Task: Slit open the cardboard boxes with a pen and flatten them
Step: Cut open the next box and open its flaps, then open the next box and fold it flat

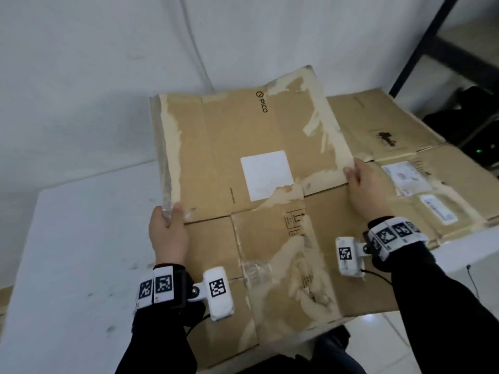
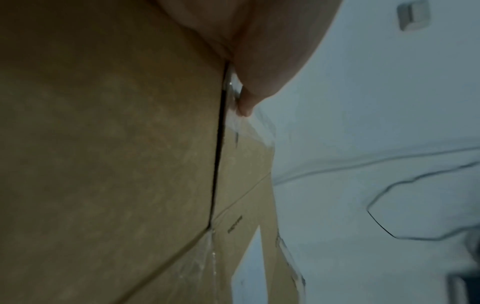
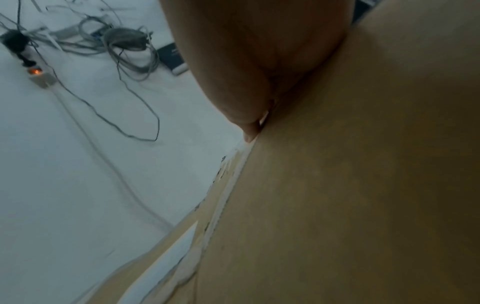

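A flattened brown cardboard box (image 1: pixel 243 157) with a white label and torn tape strips is held up in front of me, tilted over the white table (image 1: pixel 67 238). My left hand (image 1: pixel 167 225) pinches its left edge where clear tape hangs. At the opposite edge, my right hand (image 1: pixel 361 182) grips the box's right side. The left wrist view shows a thumb (image 2: pixel 249 102) pressed against the cardboard (image 2: pixel 103 164) edge. Another thumb (image 3: pixel 249 127) lies on the cardboard (image 3: pixel 363 185) edge in the right wrist view. No pen is visible.
A second flattened box (image 1: pixel 405 163) with labels lies on the table at the right, under the held one. A dark metal rack (image 1: pixel 432 49) and a black device (image 1: pixel 475 125) stand at the far right. Cables and a power strip (image 3: pixel 36 72) lie on the floor.
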A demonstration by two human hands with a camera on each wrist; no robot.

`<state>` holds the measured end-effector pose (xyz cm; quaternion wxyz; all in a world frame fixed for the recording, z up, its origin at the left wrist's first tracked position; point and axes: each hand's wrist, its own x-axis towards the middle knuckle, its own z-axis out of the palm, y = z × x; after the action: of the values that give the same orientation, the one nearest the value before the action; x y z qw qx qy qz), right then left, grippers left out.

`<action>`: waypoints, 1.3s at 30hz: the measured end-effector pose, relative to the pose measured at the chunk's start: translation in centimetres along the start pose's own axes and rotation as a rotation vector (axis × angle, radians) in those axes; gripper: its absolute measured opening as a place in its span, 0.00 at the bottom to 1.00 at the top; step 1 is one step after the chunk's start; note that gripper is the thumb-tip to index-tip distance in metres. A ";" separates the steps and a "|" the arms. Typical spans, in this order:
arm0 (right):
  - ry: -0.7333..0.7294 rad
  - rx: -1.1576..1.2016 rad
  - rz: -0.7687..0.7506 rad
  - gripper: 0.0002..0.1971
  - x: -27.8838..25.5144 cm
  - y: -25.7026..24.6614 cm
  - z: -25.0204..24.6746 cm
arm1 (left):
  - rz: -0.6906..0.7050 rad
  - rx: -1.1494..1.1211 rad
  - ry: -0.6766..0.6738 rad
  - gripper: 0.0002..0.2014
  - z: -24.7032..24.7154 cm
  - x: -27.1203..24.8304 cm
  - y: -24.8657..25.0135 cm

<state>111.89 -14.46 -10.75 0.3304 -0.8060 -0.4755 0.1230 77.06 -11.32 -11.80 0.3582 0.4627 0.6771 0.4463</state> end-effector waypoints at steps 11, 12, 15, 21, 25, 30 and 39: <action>-0.094 -0.272 0.101 0.19 17.5 18.4 -16.3 | -0.163 -0.028 -0.236 0.22 27.6 -6.8 10.7; -0.086 -0.281 0.113 0.19 19.1 19.9 -17.0 | -0.165 0.002 -0.252 0.19 29.5 -7.3 11.2; -0.079 -0.271 0.158 0.21 21.6 22.7 -17.7 | -0.174 0.039 -0.265 0.09 34.0 -7.5 11.3; -0.204 -0.344 0.220 0.27 21.7 24.9 -16.6 | -0.257 0.158 -0.164 0.15 39.6 -6.9 10.6; -0.407 -0.346 0.219 0.35 17.8 24.3 -13.5 | -0.259 0.203 -0.101 0.18 40.1 -7.5 9.7; -0.647 -0.467 0.226 0.50 16.2 24.2 -10.6 | -0.224 0.183 -0.205 0.37 40.0 -8.5 10.2; -0.566 -0.425 0.289 0.44 16.1 22.9 -10.1 | -0.105 0.335 -0.522 0.29 34.5 -10.8 8.0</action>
<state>141.09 -12.56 -16.18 -0.0091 -0.8494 -0.4441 0.2850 113.94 -10.73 -15.46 0.4613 0.5787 0.6493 0.1754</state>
